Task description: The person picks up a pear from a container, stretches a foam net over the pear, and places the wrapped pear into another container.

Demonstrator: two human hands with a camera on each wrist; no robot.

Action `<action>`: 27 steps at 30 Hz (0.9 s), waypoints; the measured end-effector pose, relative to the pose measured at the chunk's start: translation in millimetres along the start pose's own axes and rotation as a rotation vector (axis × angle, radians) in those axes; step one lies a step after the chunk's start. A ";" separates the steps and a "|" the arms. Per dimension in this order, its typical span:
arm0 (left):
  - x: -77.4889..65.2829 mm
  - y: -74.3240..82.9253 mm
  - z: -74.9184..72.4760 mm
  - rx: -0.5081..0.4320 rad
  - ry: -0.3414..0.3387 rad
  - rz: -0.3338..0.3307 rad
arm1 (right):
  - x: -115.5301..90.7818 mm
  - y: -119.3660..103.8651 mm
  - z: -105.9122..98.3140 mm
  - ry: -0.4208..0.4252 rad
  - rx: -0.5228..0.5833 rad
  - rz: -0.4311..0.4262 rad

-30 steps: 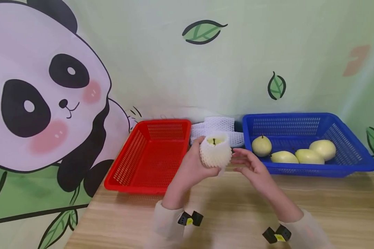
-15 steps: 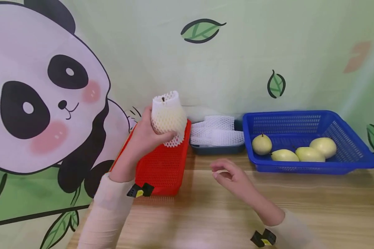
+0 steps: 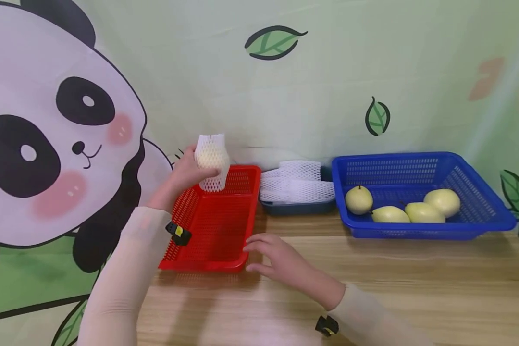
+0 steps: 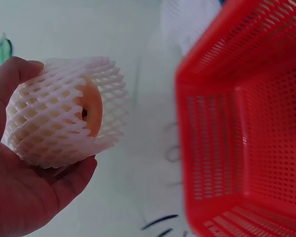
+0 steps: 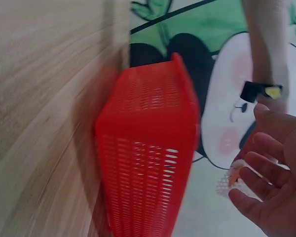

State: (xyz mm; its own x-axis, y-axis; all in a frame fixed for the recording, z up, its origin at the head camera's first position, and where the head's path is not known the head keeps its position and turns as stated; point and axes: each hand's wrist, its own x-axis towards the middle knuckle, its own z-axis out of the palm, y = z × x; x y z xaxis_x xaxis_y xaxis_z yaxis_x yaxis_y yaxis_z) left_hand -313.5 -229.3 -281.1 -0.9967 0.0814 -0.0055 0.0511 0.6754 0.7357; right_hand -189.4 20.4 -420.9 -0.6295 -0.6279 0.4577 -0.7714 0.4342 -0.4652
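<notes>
My left hand (image 3: 186, 167) grips a pear (image 4: 92, 106) wrapped in a white foam net sleeve (image 4: 52, 118), held up over the far left part of the red basket (image 3: 216, 265). In the left wrist view the thumb and fingers curl round the sleeve, and the pear's end shows through its open mouth. My right hand (image 3: 281, 264) holds nothing; its fingers are relaxed and spread, close by the red basket's right front corner. The right wrist view shows those loose fingers in front, with the netted pear small behind them.
A dark tray (image 3: 300, 208) with several flat white foam nets (image 3: 304, 190) stands right of the red basket. Farther right, a blue basket (image 3: 415, 231) holds several bare pears (image 3: 442, 203). All stand on a wooden table (image 3: 372, 278) against a panda-print backdrop (image 3: 320, 86).
My left hand has carried the netted pear from the middle leftward over the red basket. My right hand, beside the pear earlier, has come left and down to the basket's front corner.
</notes>
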 end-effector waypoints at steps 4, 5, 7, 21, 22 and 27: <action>19.6 -17.2 5.6 0.063 -0.043 -0.061 | 10.4 2.6 14.9 -0.015 -0.147 -0.132; 24.0 -21.2 7.7 0.076 -0.056 -0.075 | 12.3 3.1 18.4 -0.022 -0.171 -0.153; 31.2 -27.2 12.0 0.100 -0.080 -0.094 | 14.8 4.8 25.2 -0.039 -0.215 -0.186; 51.1 -54.0 28.6 0.038 -0.193 -0.307 | 15.7 9.3 52.9 -0.001 -0.375 -0.240; 51.2 -56.0 29.4 0.031 -0.199 -0.319 | 16.1 8.7 53.0 0.005 -0.373 -0.236; 58.4 -71.0 40.0 -0.042 -0.200 -0.386 | 18.3 6.0 52.0 -0.047 -0.365 -0.183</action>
State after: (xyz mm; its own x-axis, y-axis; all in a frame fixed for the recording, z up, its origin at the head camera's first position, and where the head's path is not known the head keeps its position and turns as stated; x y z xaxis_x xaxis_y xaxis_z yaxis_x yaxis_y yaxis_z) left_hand -372.8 -243.2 -360.7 -0.9101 -0.0277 -0.4135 -0.3293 0.6543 0.6808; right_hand -200.6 -22.1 -454.7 -0.4801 -0.7411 0.4694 -0.8582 0.5077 -0.0762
